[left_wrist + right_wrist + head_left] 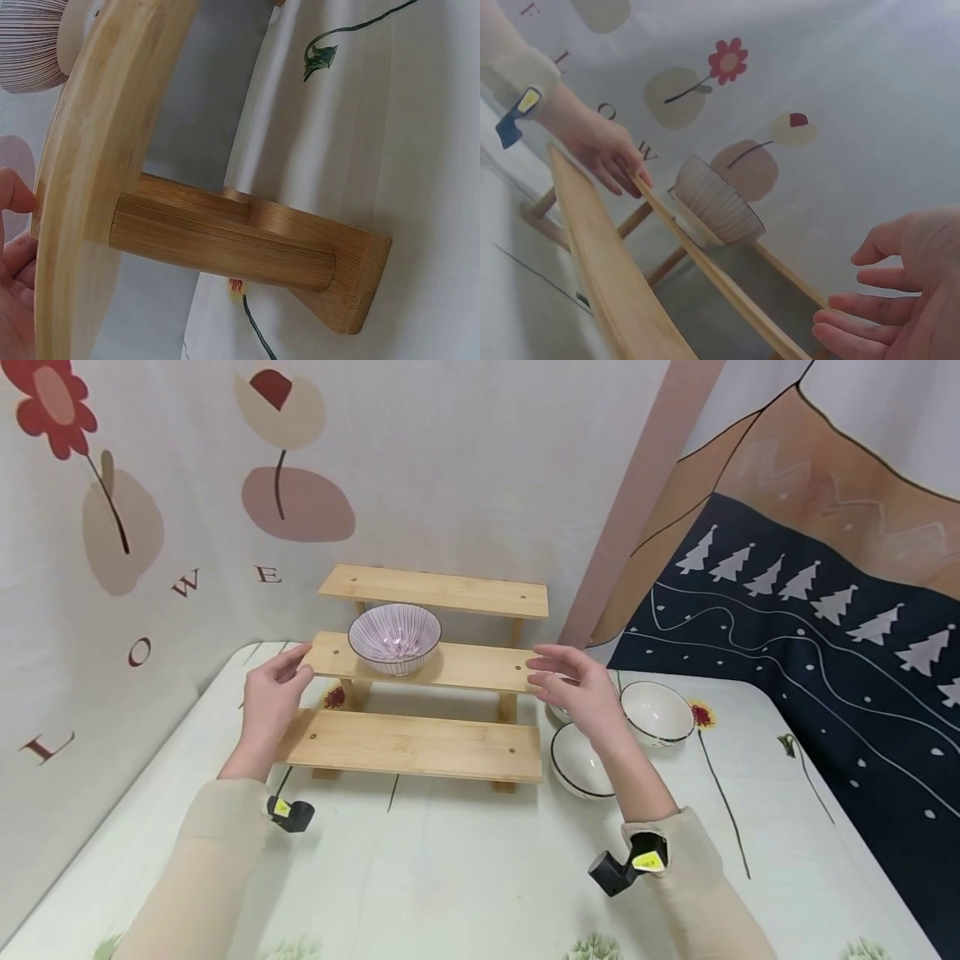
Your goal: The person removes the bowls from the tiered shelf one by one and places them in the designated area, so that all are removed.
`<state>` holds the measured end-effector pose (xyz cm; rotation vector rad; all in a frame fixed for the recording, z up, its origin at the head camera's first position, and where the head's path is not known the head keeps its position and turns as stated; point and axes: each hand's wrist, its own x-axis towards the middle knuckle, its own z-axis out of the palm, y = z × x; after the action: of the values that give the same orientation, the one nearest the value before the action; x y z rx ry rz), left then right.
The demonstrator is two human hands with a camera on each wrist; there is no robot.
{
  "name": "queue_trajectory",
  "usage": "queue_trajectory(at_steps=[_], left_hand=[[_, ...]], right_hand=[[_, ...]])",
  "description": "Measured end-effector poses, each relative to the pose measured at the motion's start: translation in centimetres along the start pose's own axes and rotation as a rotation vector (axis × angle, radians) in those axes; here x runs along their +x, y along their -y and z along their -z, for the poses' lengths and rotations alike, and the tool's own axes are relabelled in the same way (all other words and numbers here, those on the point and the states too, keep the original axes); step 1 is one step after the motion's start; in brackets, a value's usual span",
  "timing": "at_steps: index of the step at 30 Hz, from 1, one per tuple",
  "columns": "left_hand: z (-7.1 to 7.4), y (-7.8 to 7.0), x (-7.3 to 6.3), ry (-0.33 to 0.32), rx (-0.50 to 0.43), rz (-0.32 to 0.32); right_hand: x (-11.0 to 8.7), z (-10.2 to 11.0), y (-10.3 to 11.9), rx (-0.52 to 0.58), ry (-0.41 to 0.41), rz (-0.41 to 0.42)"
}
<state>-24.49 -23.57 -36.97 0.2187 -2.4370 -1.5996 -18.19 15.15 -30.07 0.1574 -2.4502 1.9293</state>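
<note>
A three-step wooden shelf stand [420,745] rests on the table. On its middle board sits a purple-striped bowl [395,639], upright and left of centre; its ribbed side also shows in the right wrist view. My left hand [273,697] pinches the left end of that middle board [90,180] between thumb and fingers. By the board's right end is my right hand [573,685], fingers loosely bent. The right wrist view shows that hand [900,292] with nothing between its fingers, which look apart from the wood.
Right of the stand, white dark-rimmed bowls stand on the table: one [657,713] behind my right wrist, another [581,762] partly hidden by my forearm. A third bowl [559,713] is mostly covered. A printed curtain [465,468] hangs close behind the stand.
</note>
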Motion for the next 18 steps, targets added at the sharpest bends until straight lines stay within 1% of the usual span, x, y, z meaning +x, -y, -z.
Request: queue_trajectory(at_steps=[8,14,18], left_hand=[[0.1,-0.1,0.1,0.004,0.006,-0.004],[0.2,0.0,0.2,0.015,0.005,-0.001],[0.2,0.2,0.0,0.012,0.016,0.004]], right_hand=[[0.5,-2.3,0.5,0.065,0.027,0.031],[1.1,-4.3,1.0,0.106,0.043,0.051],[1.5,-5.4,1.0,0.139,0.057,0.042]])
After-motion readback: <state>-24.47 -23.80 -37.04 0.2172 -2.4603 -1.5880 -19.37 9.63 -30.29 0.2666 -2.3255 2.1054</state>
